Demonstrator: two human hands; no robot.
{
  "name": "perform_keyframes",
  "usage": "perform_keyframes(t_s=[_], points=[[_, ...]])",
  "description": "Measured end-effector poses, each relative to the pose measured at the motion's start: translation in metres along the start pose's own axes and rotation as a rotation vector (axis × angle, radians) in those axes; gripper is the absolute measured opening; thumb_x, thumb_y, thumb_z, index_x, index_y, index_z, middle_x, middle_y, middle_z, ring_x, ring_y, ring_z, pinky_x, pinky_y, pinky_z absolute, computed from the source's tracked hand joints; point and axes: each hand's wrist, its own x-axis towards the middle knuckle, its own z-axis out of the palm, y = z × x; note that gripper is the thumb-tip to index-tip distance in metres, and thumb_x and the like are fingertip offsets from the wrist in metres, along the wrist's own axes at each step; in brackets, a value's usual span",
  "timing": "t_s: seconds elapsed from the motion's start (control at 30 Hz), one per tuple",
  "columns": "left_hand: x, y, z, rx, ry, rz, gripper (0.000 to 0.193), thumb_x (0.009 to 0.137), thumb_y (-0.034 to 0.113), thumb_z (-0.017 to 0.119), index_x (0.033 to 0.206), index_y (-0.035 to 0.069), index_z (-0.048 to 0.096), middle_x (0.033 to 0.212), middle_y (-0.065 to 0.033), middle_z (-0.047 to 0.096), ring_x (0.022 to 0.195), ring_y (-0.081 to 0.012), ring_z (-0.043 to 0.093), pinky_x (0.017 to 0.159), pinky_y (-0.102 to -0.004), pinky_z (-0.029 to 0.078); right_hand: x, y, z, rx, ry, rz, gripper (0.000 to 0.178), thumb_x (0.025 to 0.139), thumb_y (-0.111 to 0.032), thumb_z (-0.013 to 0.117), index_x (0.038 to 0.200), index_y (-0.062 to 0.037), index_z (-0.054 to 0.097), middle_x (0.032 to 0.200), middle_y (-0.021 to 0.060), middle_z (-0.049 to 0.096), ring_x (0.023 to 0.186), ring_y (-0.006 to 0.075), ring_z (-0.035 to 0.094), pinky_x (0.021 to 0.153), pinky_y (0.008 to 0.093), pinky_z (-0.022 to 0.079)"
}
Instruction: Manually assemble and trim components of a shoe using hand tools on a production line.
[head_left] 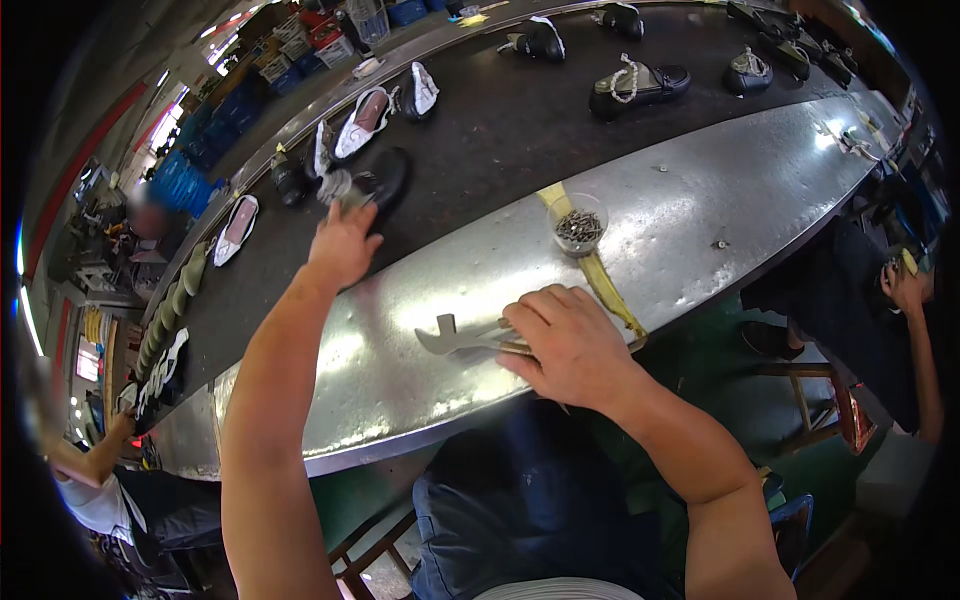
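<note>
My left hand (343, 245) reaches over the dark belt, fingers stretched and thumb apart. Its fingertips are at the near side of a blurred black shoe (390, 182); whether they touch it I cannot tell. Closed around the handles of metal lasting pincers (455, 337), my right hand (572, 345) rests low over the metal table edge (400, 395). The pincers' curved jaw and square hammer knob point left. Beyond this hand stands a clear plastic cup (578, 226) of small nails, on a yellow strip (605, 285) laid across the metal.
Black shoes with light cords, such as this one (640, 88), and white-lined shoes (362, 122) sit along the belt (490, 150). Shoe parts line its left edge. One person (105, 490) is at the left, another (905, 290) at the right. Wooden stools stand below the table.
</note>
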Motion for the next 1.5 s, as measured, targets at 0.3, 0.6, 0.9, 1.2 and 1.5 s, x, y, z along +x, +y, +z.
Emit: perform_keyframes(t_s=[0.3, 0.6, 0.9, 1.2, 1.5], points=[[-0.001, -0.017, 0.010, -0.016, 0.337, 0.269, 0.034, 0.090, 0.017, 0.064, 0.119, 0.001, 0.063, 0.127, -0.0143, 0.064, 0.131, -0.0383, 0.051, 0.104, -0.0499, 0.043, -0.001, 0.003, -0.003, 0.007, -0.012, -0.010, 0.038, 0.082, -0.033, 0.074, 0.104, -0.0064, 0.059, 0.096, 0.0062, 0.057, 0.094, 0.0234, 0.057, 0.082, 0.0373, 0.045], [0.149, 0.023, 0.029, -0.531, 0.251, -0.108, 0.052, 0.094, 0.035, 0.063, 0.128, -0.005, 0.059, 0.127, -0.0258, 0.063, 0.121, -0.0419, 0.058, 0.104, -0.0431, 0.045, 0.002, 0.002, -0.008, 0.104, -0.116, 0.016, 0.041, 0.083, -0.031, 0.072, 0.112, -0.0049, 0.059, 0.100, 0.0063, 0.057, 0.096, 0.0219, 0.055, 0.084, 0.0353, 0.044], [0.280, 0.035, 0.083, -0.864, 0.150, -0.507, 0.081, 0.094, 0.049, 0.061, 0.140, -0.015, 0.044, 0.141, -0.0320, 0.051, 0.134, -0.0398, 0.049, 0.109, -0.0398, 0.041, 0.009, 0.007, -0.001, 0.076, -0.146, -0.034, 0.041, 0.083, -0.033, 0.071, 0.113, -0.0068, 0.062, 0.104, 0.0041, 0.059, 0.097, 0.0197, 0.058, 0.080, 0.0330, 0.042], [0.300, 0.040, 0.083, -1.224, 0.021, -0.566, 0.064, 0.097, 0.038, 0.064, 0.135, -0.011, 0.050, 0.129, -0.0216, 0.060, 0.103, -0.0321, 0.066, 0.085, -0.0402, 0.056, 0.019, -0.001, 0.003, 0.015, -0.124, -0.042, 0.041, 0.083, -0.037, 0.073, 0.110, -0.0077, 0.066, 0.104, 0.0026, 0.060, 0.096, 0.0174, 0.058, 0.077, 0.0319, 0.042], [0.093, 0.008, -0.024, -2.274, 0.073, -0.241, 0.047, 0.103, 0.025, 0.054, 0.137, -0.006, 0.046, 0.128, -0.0209, 0.060, 0.112, -0.0336, 0.064, 0.087, -0.0444, 0.058, 0.018, -0.010, 0.007, 0.050, -0.150, 0.053, 0.039, 0.080, -0.032, 0.073, 0.110, -0.0089, 0.062, 0.101, 0.0047, 0.059, 0.096, 0.0215, 0.059, 0.080, 0.0363, 0.044]])
